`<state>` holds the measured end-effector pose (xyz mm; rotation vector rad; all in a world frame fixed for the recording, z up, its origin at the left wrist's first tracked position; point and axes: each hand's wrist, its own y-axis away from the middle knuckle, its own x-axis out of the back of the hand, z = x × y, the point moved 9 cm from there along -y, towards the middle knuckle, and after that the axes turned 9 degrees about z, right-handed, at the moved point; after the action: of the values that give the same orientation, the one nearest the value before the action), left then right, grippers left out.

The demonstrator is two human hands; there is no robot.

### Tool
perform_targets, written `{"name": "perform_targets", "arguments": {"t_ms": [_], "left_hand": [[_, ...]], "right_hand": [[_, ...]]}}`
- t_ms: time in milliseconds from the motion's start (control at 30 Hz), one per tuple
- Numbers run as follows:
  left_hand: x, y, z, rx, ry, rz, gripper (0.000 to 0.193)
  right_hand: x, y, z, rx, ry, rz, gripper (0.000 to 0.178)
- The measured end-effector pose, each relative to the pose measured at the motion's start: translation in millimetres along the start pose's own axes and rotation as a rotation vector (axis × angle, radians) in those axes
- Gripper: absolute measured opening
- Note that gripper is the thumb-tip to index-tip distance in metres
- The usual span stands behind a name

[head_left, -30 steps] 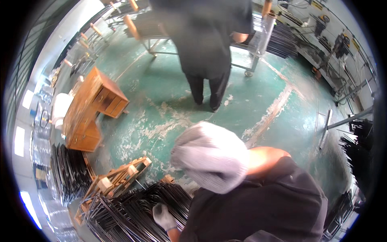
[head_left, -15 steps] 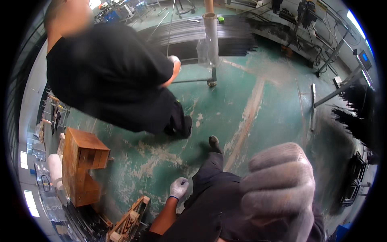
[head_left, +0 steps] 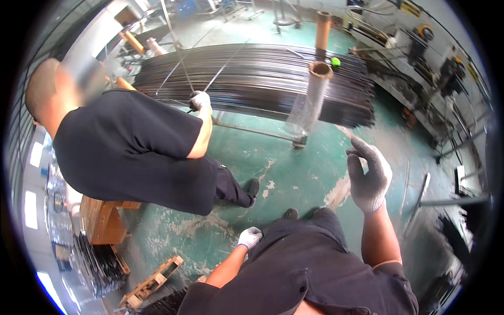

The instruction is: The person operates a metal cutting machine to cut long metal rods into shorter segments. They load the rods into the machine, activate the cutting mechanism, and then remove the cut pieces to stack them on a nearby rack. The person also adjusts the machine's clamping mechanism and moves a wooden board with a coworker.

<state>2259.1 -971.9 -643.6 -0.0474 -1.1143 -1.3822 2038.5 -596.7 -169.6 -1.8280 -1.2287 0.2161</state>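
My left hand (head_left: 251,237), in a white knitted glove, hangs beside my left thigh with its fingers curled in; no object shows in it. My right hand (head_left: 370,176), in a greyish glove, is raised at the right, thumb apart from bent fingers and nothing between them. It appears nearest to a rack of long dark strips (head_left: 236,71), but apart from it. At the rack's near side stands an upright tube wrapped in clear film (head_left: 316,97). A co-worker (head_left: 131,147) in black stands at the left, a gloved hand around a long thin rod (head_left: 178,52).
A brown cardboard tube (head_left: 323,34) and a small bright green object (head_left: 335,62) are by the strips. Machinery (head_left: 401,68) lines the right. A wooden cabinet (head_left: 105,223) and a wooden pallet (head_left: 155,281) sit at the lower left. The green floor (head_left: 252,152) is worn.
My right hand has moved away from close to the camera, up and forward, and its fingers have opened. The view has shifted, showing more of the strips. The left hand stays by my thigh.
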Motion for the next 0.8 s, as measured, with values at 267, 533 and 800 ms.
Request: {"name": "perform_targets", "arguments": {"t_ms": [267,533,800], "left_hand": [[40,-36,79,0.276,0.285,0.442,0.027],[-29,19,71,0.468,0.346,0.621,0.030],[-25,27,-12,0.657,0.504,0.758,0.025]], "right_hand": [[-95,-98,122,-0.265,-0.367,-0.128,0.030],[-230,-98,93,-0.144,-0.543,-0.499,0.027],[-355,-8,-32,0.254,-0.604,-0.866,0.026]]}}
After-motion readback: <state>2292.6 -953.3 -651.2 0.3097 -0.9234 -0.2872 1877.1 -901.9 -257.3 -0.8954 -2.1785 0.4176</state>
